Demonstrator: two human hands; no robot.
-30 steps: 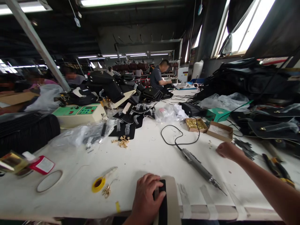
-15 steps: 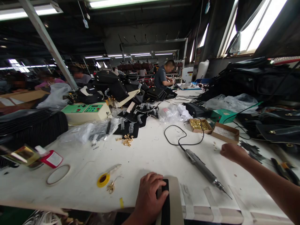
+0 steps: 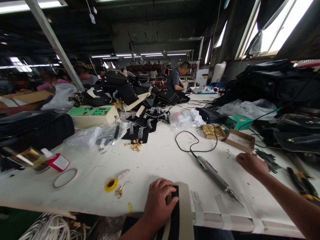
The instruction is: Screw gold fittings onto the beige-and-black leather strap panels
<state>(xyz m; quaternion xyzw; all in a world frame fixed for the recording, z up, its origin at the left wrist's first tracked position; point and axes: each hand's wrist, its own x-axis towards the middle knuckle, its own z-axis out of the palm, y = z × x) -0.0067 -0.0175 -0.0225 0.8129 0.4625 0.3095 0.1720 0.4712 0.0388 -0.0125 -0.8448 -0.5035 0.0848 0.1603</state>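
My left hand [image 3: 161, 201] is closed round a black strip [image 3: 176, 216] lying on a beige board [image 3: 185, 206] at the table's front edge, thumb on the strip and fingers over its far end. Farther right, my right hand [image 3: 251, 164] rests closed on the white table, fingertips curled down beside a few tiny gold pieces [image 3: 228, 152]; whatever it may pinch is hidden. Between the hands lies a grey electric screwdriver [image 3: 213, 175], its bit pointing toward the front edge and its black cord looping behind.
Boxes of gold parts [image 3: 213, 130] and clear pieces [image 3: 238, 140] stand behind my right hand; pliers [image 3: 302, 181] lie at right. Yellow tape [image 3: 111, 184], gold hardware [image 3: 136, 145], a red bottle [image 3: 58, 162] and a green-topped machine [image 3: 93, 115] are on the left. A person [image 3: 175, 78] works beyond.
The view has shifted slightly, with the table's front edge now higher in the picture. Both hands keep nearly the same places and poses.
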